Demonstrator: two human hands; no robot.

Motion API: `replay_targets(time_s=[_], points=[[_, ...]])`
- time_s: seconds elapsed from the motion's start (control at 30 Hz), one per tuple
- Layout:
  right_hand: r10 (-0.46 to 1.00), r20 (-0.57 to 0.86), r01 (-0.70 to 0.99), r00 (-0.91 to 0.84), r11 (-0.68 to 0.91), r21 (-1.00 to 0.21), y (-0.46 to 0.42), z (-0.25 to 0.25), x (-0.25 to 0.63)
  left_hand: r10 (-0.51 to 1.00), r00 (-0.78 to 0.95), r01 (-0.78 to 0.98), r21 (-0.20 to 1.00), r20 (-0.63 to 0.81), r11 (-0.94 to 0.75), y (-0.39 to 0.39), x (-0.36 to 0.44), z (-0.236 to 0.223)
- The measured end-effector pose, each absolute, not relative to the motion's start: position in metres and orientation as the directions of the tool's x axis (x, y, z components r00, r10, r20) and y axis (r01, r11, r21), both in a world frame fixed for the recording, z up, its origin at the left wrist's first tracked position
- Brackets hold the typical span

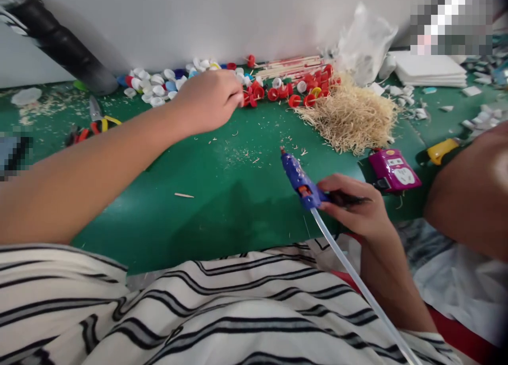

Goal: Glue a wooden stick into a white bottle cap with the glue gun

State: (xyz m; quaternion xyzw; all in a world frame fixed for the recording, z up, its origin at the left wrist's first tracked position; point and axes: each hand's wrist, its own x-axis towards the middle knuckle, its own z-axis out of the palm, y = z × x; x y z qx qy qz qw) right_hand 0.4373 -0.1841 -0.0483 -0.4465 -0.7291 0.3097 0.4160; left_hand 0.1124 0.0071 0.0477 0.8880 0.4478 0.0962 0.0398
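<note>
Left hand (208,101) reaching far, fingertips pinching at red caps (278,92) | right hand (357,209) gripping blue glue gun (299,182), near right | advice: keeping nozzle aimed away while picking one cap cleanly

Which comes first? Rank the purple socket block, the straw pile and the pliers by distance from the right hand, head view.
From the right hand:
1. Purple socket block, just right of it.
2. Straw pile, farther back on the table.
3. Pliers, far left.
</note>
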Motion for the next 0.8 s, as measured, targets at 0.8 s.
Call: replay_targets(time_s=[0.8], points=[[0.936, 0.146, 0.903, -0.321, 0.349, -0.250, -0.136, -0.049, 0.523, 0.911, 0.362, 0.833, 0.371, 0.195, -0.410, -0.061, 0.005, -0.012]])
